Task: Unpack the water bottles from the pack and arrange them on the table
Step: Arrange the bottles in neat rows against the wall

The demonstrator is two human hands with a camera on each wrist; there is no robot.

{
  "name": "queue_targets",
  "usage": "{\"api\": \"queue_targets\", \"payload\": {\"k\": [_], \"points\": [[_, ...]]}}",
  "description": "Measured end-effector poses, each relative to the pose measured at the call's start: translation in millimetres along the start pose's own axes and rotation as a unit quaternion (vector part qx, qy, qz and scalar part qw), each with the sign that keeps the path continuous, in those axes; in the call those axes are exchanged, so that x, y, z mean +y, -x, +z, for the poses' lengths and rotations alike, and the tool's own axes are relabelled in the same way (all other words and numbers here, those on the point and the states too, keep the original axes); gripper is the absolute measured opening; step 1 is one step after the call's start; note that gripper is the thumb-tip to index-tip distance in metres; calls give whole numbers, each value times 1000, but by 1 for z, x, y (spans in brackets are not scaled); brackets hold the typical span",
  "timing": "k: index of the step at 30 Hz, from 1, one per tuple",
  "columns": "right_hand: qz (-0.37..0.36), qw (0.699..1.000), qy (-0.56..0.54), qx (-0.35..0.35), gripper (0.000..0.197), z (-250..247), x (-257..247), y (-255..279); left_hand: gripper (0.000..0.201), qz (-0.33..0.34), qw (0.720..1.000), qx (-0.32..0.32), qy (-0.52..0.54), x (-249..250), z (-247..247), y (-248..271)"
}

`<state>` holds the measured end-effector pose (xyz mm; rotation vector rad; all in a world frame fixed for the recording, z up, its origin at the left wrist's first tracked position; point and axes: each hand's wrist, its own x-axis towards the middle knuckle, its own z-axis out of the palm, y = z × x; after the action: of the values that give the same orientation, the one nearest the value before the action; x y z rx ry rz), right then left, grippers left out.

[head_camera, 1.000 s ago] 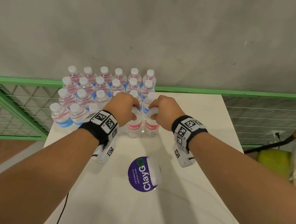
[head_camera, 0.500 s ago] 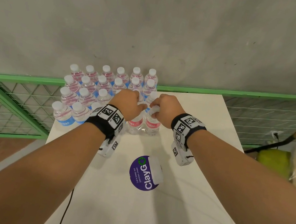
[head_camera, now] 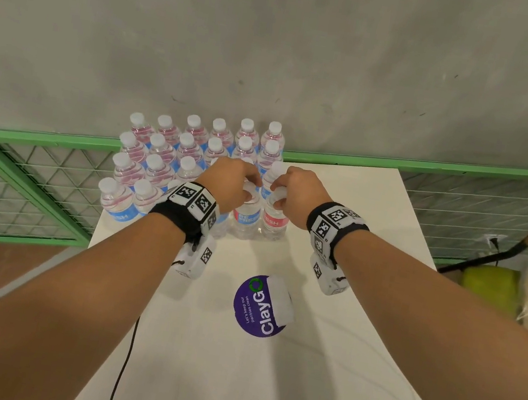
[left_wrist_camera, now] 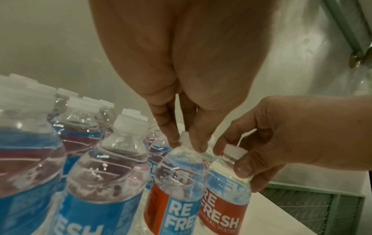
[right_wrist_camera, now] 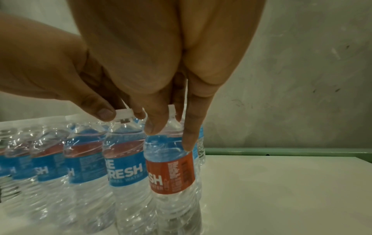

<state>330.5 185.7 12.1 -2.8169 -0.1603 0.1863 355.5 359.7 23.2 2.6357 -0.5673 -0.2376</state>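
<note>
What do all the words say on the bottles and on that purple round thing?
"ClayGo" and, smaller, "Let's keep our pantries clean": on the round purple sticker on the white table.
"RE FRESH": on the blue-and-red label of the clear plastic water bottle that the left hand pinches by its white cap.
"MINERAL WATER": under it, partly cut off.
The small print on the red label side is too blurred to read.

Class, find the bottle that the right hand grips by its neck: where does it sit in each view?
Head: right-hand bottle of the front row, mid-frame, under the right hand.
Left wrist: bottle at lower right.
Right wrist: centre, red label facing the camera.
Shared landmark: the left-hand bottle beside it, cap pinched by the left hand.
</note>
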Motion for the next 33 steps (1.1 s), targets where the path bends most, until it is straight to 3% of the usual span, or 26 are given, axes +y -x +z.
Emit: {"api": "queue_targets", "payload": {"k": [3,8,21,26,29,33], "points": [[-1,1000,7,-3,37,-1,-3,-1,33,-9,1000,23,-8,1,2,-3],[5,1000,6,-1,37,-1,-4,-1,29,-14,996,18,-83,8,7,-8],[9,1000,0,8,38,-1,-3,1,28,-4,998,0,-69,-1,-1,-9],[10,1000,9,8,38,-1,-4,2,38,15,997,-7,-76,-1,0,-6],[11,1000,15,7,37,0,-5,2,42,34,997,28,-55,-1,-8,9],[14,1000,22,-1,36,0,-5,0,26,103,989,105,-9,7,-33,69]]}}
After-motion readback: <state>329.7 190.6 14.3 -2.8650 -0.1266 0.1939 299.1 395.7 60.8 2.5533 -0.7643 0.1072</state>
